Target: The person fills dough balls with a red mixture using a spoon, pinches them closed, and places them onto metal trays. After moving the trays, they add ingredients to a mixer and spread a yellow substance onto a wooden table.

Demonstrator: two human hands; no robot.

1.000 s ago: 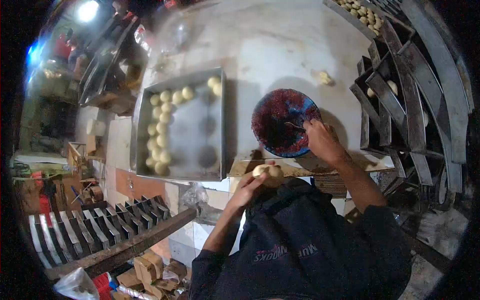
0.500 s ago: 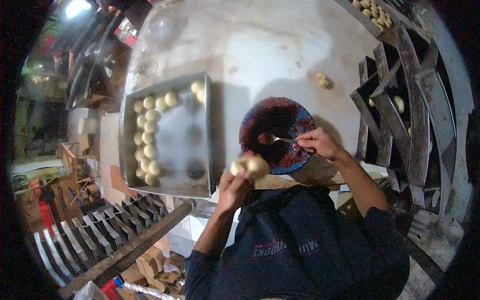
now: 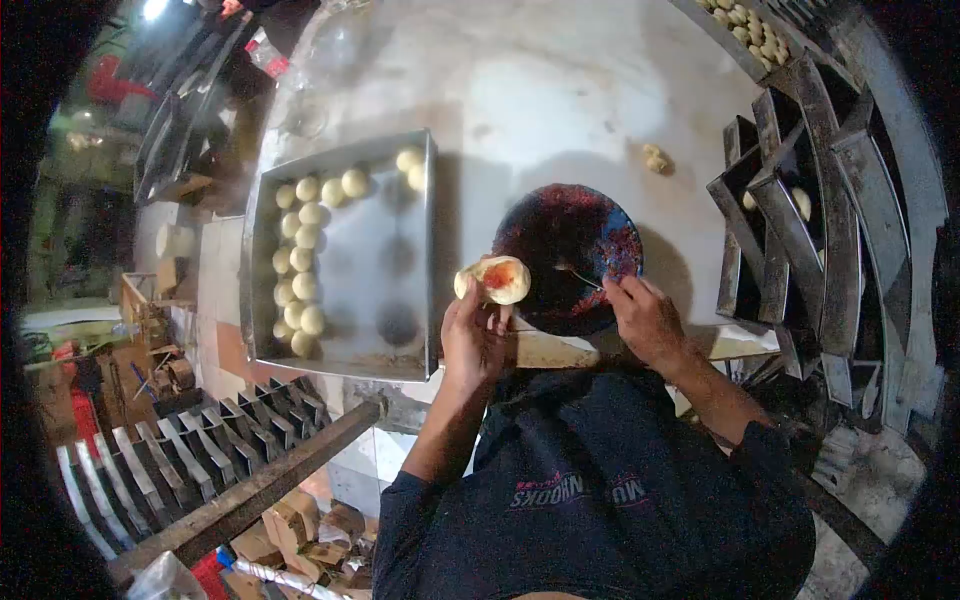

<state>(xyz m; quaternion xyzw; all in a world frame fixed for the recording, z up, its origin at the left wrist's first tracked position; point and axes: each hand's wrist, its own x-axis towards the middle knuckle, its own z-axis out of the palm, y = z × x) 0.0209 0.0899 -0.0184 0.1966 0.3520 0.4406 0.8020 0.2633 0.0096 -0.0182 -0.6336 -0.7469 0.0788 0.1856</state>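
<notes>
- Between and just beyond the two hands sat a round blue bowl (image 3: 621,224) with crumbly dark-red filling (image 3: 556,203) in it, much of its inside in shadow.
- The hands were apart: the left hand (image 3: 474,340) had its fingers closed around a pale, rounded dough piece (image 3: 512,291), hollow side up with orange-red filling in the hollow, near the bowl's left edge; the right hand (image 3: 645,322) pinched the handle of a thin metal spoon (image 3: 586,279), its head over the bowl. Whether the head touched the filling could not be told.
- The dough looked soft, so a hard squeeze by the left fingers could have split its wall or pushed filling over the lip.
- A tilt of the left wrist could have spilled that filling, and an overfull spoon could have smeared the rim and made it hard to seal.
- The spoon was held by fingertips, so a knock against the bowl might have twisted it loose.
- Left of the left hand, a square grey metal tray (image 3: 431,270) held smooth pale dough balls (image 3: 303,260); a careless swing of that arm could have jarred them.
- Nearer the body than both hands, a dark shirt (image 3: 650,430) bore light lettering, upside down in view: "MU" and "NHOOKS" read clearly, but a fold hid the middle. Smaller red letters beside it were illegible.
</notes>
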